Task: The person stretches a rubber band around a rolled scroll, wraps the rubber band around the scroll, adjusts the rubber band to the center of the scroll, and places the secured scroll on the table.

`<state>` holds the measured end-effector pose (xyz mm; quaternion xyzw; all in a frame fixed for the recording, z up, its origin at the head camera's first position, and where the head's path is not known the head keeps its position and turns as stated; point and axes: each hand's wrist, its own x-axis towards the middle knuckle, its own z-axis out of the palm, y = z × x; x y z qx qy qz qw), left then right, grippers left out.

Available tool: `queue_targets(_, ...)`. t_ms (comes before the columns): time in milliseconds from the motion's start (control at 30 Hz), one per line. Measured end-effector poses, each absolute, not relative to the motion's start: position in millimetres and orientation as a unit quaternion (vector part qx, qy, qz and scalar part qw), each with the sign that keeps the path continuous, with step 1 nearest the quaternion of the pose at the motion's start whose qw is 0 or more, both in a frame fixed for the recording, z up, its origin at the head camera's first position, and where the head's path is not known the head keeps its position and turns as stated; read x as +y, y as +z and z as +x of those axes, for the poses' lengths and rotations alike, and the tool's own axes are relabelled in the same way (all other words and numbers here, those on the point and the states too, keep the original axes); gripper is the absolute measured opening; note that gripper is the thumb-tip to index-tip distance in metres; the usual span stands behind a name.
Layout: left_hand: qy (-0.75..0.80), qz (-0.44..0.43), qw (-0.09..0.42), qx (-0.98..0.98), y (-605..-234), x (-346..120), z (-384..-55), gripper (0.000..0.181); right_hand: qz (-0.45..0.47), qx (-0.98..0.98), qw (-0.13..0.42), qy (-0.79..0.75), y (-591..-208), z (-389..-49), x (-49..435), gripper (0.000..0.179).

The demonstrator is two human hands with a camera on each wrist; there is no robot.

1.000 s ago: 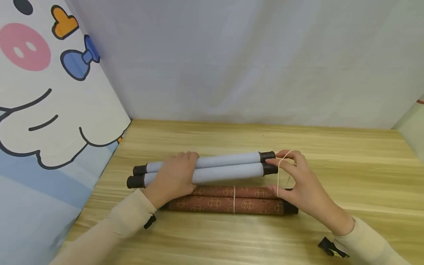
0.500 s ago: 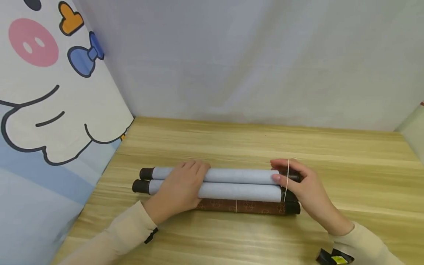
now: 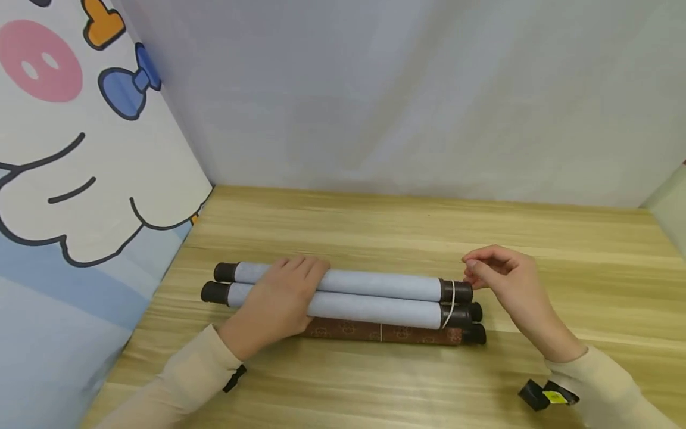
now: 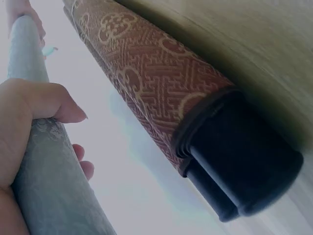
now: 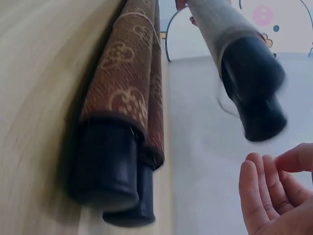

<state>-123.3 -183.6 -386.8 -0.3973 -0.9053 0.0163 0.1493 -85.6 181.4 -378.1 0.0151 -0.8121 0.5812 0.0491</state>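
Observation:
My left hand [image 3: 278,298] grips the light blue scroll [image 3: 380,310], rolled on two rods with dark end knobs [image 3: 454,292]. A thin pale rubber band [image 3: 452,298] hangs loosely round its right-hand knobs. In the left wrist view the thumb [image 4: 63,105] lies over the blue roll [image 4: 58,171]. Just right of the knobs, my right hand [image 3: 514,283] is raised with bent fingers and holds nothing. Below the blue scroll lies a brown patterned scroll [image 3: 418,335], partly hidden in the head view. It has a band [image 3: 381,332] round its middle and black knobs [image 5: 105,166].
The wood-grain table [image 3: 343,229] extends behind and in front of the scrolls. A pale cloth [image 3: 402,101] stands along its back edge. At the left is a cartoon-printed panel [image 3: 96,155]. Black wrist devices [image 3: 533,394] show beside the cream sleeves [image 3: 595,381].
My right hand brought the stretched rubber band over the blue scroll's right end, let it go and drew back to the right. The left hand kept its grip, and the scroll's right end came lower.

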Motion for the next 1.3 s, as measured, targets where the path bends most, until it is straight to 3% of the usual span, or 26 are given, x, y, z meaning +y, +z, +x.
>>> queue_targets(267,0.018,-0.407,0.148,-0.901,-387.7,-187.1,-123.2,0.073,0.039,-0.817,0.106,0.565,-371.6,-84.3,190.4,0.013)
queue_targets(1300,0.002,-0.403,0.136,-0.905,-388.3,-187.3,-126.0,0.073,0.088,-0.883,0.134,0.441,-371.4,-74.7,186.0,0.018)
